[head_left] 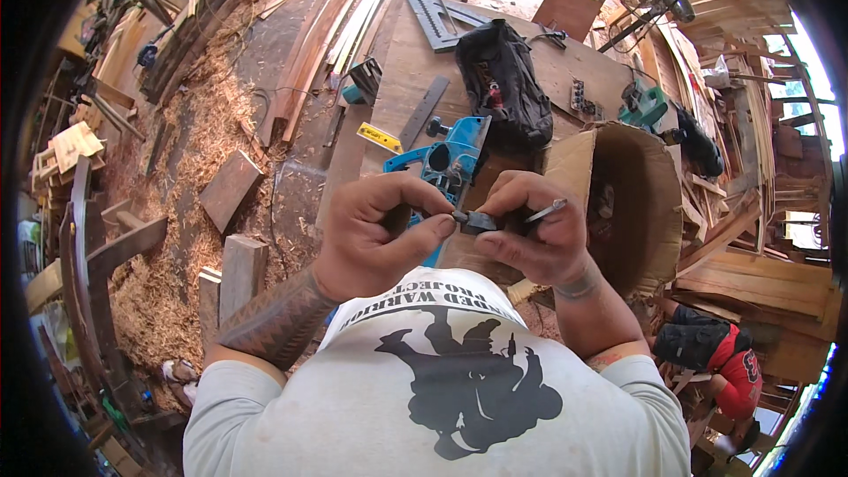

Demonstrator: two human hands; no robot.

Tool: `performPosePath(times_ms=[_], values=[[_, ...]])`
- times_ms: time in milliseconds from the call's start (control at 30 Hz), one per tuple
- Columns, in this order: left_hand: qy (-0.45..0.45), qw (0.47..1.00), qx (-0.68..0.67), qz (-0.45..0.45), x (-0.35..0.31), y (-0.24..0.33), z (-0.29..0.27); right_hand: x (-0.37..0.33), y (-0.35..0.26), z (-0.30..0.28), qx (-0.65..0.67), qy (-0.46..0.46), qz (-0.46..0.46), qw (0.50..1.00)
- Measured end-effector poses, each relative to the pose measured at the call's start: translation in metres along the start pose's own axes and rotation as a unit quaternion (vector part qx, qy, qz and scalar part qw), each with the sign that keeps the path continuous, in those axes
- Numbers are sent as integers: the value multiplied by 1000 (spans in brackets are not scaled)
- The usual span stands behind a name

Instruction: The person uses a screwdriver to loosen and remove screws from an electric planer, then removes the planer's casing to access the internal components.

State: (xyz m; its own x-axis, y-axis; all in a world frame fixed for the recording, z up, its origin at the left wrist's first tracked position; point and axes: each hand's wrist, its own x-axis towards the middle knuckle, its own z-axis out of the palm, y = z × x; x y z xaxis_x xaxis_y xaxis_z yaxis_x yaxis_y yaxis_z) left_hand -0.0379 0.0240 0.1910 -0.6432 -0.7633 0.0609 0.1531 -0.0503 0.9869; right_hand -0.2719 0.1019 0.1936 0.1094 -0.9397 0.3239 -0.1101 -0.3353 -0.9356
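In front of my chest my two hands meet over a small dark metal part (480,222). My left hand (380,221) is closed, pinching a small cylindrical end of it between thumb and forefinger. The wider dark piece sits between the thumb and forefinger of my right hand (539,225), which is closed as well. A thin grey metal tool (549,209) sticks out from among the right fingers; its kind is unclear. Just beyond my hands lies a blue power tool (452,155), partly covered by them.
A cardboard box (570,172) stands open at the right. On the board beyond lie a black bag (508,88), a yellow-handled square (380,137) and a grey triangular square (433,22). Wood pieces and shavings cover the left floor. A person in red (738,380) is at the lower right.
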Motion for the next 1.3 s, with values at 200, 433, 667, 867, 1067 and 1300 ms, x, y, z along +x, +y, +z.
performPosePath(times_ms=[200,433,667,867,1067,1300], values=[[-64,969,175,160,6,-1,-12,-1,2,2,-6,21,-29,999],[-24,925,273,265,13,17,-6,3,-6,-1,-36,8,-33,999],[-61,925,280,250,10,13,-10,5,-7,-1,-44,0,-31,999],[-70,928,270,247,11,11,-9,4,-3,-4,-54,1,-34,998],[-73,934,254,240,13,11,-9,2,8,-2,-11,17,-64,998],[-72,934,247,247,14,10,-9,2,12,-2,8,10,-65,998]])
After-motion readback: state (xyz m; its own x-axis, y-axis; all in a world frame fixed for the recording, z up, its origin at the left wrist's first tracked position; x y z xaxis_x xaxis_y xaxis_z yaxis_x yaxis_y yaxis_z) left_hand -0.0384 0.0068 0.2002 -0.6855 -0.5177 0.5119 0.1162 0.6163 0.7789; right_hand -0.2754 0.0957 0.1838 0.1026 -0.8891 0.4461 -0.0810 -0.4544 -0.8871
